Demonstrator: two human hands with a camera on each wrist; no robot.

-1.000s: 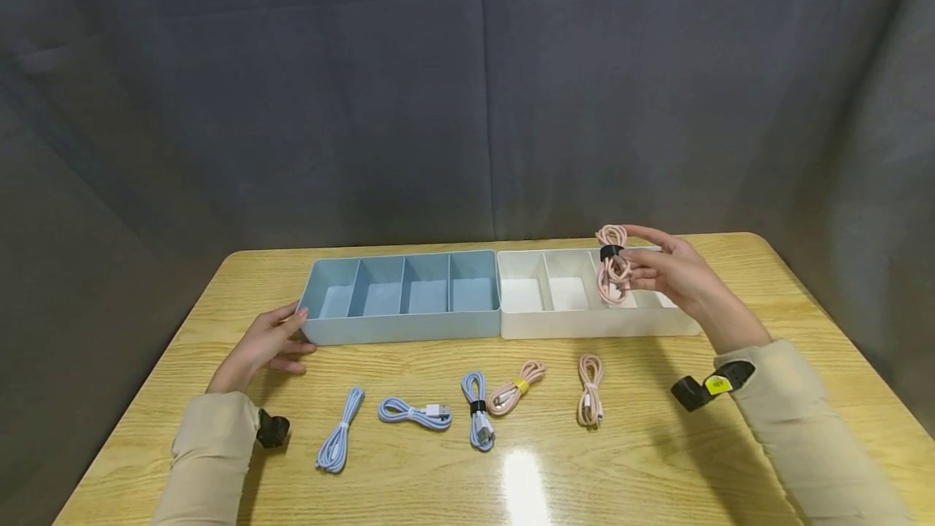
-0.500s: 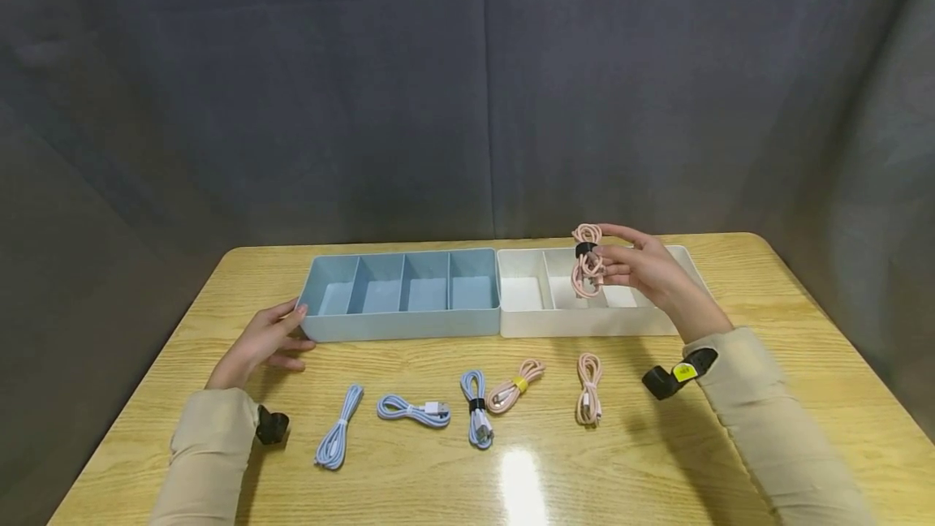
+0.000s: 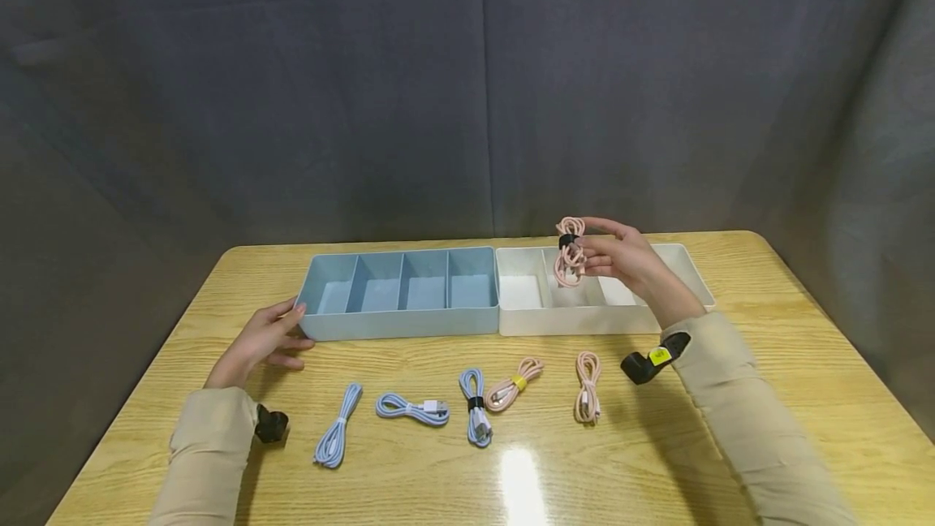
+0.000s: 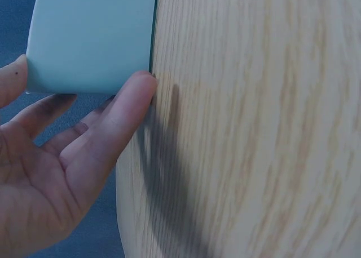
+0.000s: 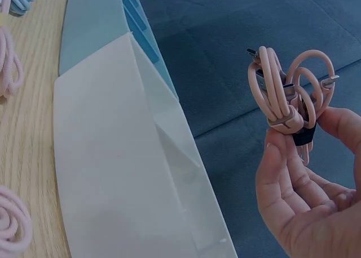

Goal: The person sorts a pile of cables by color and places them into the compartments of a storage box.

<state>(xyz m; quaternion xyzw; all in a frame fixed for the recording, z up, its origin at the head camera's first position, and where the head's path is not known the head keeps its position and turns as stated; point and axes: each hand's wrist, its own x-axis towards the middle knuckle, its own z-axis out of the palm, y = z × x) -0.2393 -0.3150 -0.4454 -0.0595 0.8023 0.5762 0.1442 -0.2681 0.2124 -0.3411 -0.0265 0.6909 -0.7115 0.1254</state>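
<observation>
Above the white divided box (image 3: 570, 321), my right hand (image 3: 628, 262) pinches a coiled pink charging cable (image 5: 273, 94) bound by a black strap. The cable hangs over the box's left-middle compartments, apart from it; its metal plugs show in the right wrist view. My left hand (image 3: 264, 339) rests at the left end of the blue divided box (image 3: 398, 325), thumb by the rim, fairly straight fingers touching the end wall. In front lie two more pink cables, one with a yellow strap (image 3: 515, 385) and one with a pale tie (image 3: 588, 388).
Three blue coiled cables lie front left: one slanted (image 3: 338, 427), one sideways (image 3: 412, 410), one with a black strap (image 3: 476, 408). The two boxes stand end to end along the far part of the wooden table (image 3: 409, 481). A dark curtain (image 3: 365, 104) hangs behind.
My right hand has moved left over the white box, carrying the strapped pink cable from its right part towards its left-middle compartments. My left hand has stayed at the blue box.
</observation>
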